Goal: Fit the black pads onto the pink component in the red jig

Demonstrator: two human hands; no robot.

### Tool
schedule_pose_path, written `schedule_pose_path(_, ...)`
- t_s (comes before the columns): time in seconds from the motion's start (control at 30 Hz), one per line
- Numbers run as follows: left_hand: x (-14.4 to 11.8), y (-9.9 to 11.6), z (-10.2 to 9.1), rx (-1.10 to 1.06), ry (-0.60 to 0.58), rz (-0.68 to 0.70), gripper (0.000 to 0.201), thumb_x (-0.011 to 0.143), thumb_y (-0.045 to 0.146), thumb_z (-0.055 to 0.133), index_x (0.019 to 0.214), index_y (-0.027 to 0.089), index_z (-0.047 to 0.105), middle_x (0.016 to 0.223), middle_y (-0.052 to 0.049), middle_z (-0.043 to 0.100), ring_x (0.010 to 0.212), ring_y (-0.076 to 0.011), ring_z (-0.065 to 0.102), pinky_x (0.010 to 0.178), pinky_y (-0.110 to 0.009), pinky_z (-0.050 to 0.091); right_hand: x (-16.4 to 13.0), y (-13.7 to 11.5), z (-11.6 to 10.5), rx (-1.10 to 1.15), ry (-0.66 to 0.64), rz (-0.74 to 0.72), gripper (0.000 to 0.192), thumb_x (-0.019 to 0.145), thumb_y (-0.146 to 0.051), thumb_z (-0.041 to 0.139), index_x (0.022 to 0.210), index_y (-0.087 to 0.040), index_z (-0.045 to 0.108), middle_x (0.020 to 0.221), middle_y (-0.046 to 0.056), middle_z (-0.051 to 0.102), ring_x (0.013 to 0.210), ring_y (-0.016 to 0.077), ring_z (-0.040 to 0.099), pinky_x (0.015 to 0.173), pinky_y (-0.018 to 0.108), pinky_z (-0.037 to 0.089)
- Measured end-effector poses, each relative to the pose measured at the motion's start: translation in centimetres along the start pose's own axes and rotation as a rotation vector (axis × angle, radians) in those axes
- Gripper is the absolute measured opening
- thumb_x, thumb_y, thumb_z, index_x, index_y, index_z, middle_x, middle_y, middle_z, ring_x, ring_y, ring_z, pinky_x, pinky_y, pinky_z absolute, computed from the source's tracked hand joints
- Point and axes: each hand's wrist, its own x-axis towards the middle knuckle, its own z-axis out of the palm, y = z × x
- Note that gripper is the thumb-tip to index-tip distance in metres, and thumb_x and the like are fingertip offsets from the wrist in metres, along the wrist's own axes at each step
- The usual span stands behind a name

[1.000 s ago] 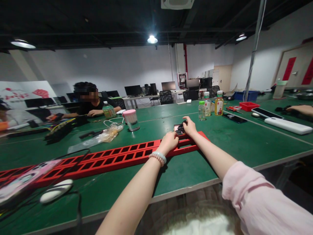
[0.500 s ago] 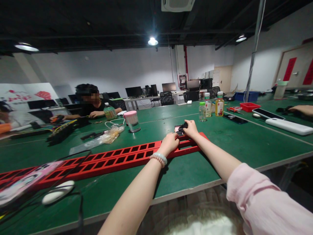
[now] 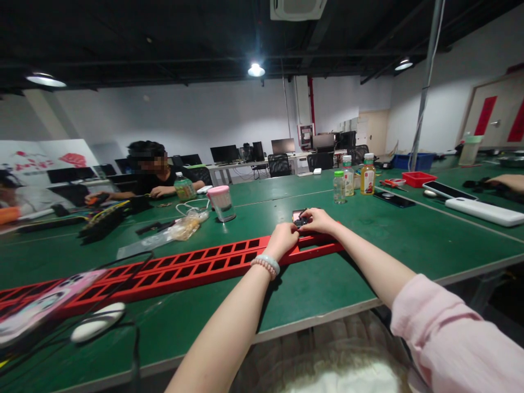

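Left hand (image 3: 284,240) lies over a red slotted rack (image 3: 196,263); right hand (image 3: 321,220), just beside, touches black parts (image 3: 302,222). Their grip is unclear.

Red rack (image 3: 192,279): long, narrow, lies flat. Passes beneath left fingers (image 3: 292,233). Left of them, two parallel rows of dark rectangular openings; right of them, a longer slot, green showing through. Right end partly hidden by right hand (image 3: 319,221). Small dark-and-pale item (image 3: 298,216): just beyond left fingers, at right fingertips. Grip unclear.
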Motion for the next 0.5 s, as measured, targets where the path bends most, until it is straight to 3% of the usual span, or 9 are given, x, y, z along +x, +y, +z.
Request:
schedule_pose_path(0.2, -0.06, 0.14, -0.07, 0.014, -0.006, -0.002, 0.025, 0.079, 0.020, 0.046, 0.087, 0.015, 0.070, 0.086, -0.010, 0.069, 0.080, -0.0191, 0.063, 0.074, -0.024, 0.044, -0.15, -0.30, -0.12, 0.070, -0.098, -0.039, 0.036, 0.060, -0.034, 0.072, 0.091, -0.015, 0.067, 0.086, 0.005, 0.068, 0.075, 0.0158, 0.060, 0.067, 0.023, 0.044)
schedule_pose_path(0.5, -0.14, 0.27, -0.08, 0.017, -0.011, -0.002, 0.025, 0.081, 0.026, 0.048, 0.090, 0.015, 0.069, 0.090, -0.011, 0.069, 0.083, -0.0194, 0.063, 0.076, -0.024, 0.044, -0.39, -0.90, -0.45, 0.129, -0.144, -0.084, 0.030, 0.059, -0.030, 0.071, 0.085, -0.015, 0.068, 0.073, 0.001, 0.065, 0.068, 0.0129, 0.055, 0.062, 0.022, 0.040)
